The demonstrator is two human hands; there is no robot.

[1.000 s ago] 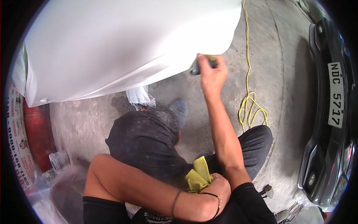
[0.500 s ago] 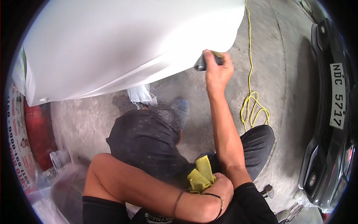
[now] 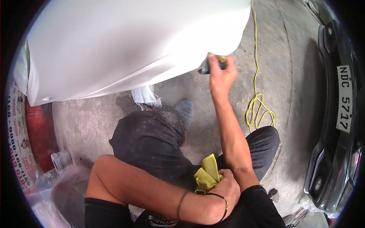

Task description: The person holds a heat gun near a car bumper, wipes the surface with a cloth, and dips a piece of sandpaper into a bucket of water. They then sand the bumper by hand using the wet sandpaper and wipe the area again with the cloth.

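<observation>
My right hand [image 3: 222,76] is closed around a dark grey sanding block [image 3: 205,69] with a yellowish edge, the thumb on its near side. The block is at the lower right edge of a large white car body panel [image 3: 125,41]; whether it touches there is hard to tell. Close to my body, my left hand [image 3: 227,188] grips a bunched yellow cloth [image 3: 207,173], by the inside of my right elbow. Dark wristbands circle the left wrist.
A yellow cord [image 3: 255,102] runs over the concrete floor [image 3: 289,68], looped near my right knee. A dark car bumper with a licence plate [image 3: 344,99] stands at the right. White cloth [image 3: 144,95] hangs below the panel. At left are a printed banner [image 3: 19,138] and plastic sheeting [image 3: 72,186].
My right hand and the sanding block have shifted slightly down and left along the panel edge, slightly blurred. The left hand with the yellow cloth is a little further right and up.
</observation>
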